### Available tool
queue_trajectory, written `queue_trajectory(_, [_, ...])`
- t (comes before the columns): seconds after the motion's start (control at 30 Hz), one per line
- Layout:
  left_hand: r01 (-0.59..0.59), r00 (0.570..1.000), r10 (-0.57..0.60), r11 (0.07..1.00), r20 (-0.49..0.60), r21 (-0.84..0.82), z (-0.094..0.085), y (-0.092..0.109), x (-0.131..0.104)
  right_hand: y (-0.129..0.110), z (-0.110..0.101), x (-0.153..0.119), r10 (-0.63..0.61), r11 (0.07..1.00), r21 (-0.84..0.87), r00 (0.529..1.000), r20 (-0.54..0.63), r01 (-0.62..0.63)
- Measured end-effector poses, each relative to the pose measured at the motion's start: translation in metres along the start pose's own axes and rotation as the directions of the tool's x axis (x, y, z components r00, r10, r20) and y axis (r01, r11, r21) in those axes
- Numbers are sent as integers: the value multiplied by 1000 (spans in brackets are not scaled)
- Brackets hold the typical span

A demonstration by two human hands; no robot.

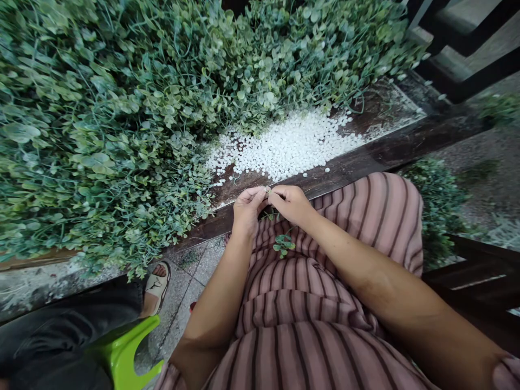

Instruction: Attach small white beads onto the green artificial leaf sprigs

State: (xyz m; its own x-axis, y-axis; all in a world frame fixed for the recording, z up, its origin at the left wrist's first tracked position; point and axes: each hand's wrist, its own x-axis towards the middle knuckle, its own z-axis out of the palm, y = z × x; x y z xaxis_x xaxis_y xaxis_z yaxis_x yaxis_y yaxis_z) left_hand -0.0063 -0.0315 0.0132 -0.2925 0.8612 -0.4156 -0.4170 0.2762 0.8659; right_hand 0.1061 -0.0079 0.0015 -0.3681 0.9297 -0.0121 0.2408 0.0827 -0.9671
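Observation:
My left hand [247, 210] and my right hand [293, 203] meet at the fingertips over my lap, both pinched around a small green sprig whose top sits between them. Its leafy lower end [283, 245] hangs below my right hand against the striped cloth [292, 303]. A tiny pale bit shows at the fingertips, too small to make out. Just beyond my hands, a spread of small white pieces [292, 143] lies on the dark wooden table [345, 165]. A large heap of green artificial foliage [154, 108] covers the table behind and left of them.
At the lower left are another person's dark trouser leg [60, 319] and sandalled foot [158, 284], beside a bright green stool [125, 352]. More foliage [434, 206] lies low on the right. Dark slatted furniture [463, 49] stands at the upper right.

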Motion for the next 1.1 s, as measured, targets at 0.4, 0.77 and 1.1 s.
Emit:
queue_trajectory(0.4, [-11, 1000, 11, 1000, 14, 3, -3, -3, 2, 0, -2, 3, 29, 1000, -7, 999, 32, -29])
queue_trajectory(0.77, [-22, 998, 19, 997, 56, 67, -5, -4, 5, -1, -4, 3, 54, 998, 20, 998, 19, -54])
queue_trajectory(1.1, [-22, 995, 10, 993, 97, 114, -8, -6, 7, 0, -3, 2, 97, 994, 51, 995, -15, -97])
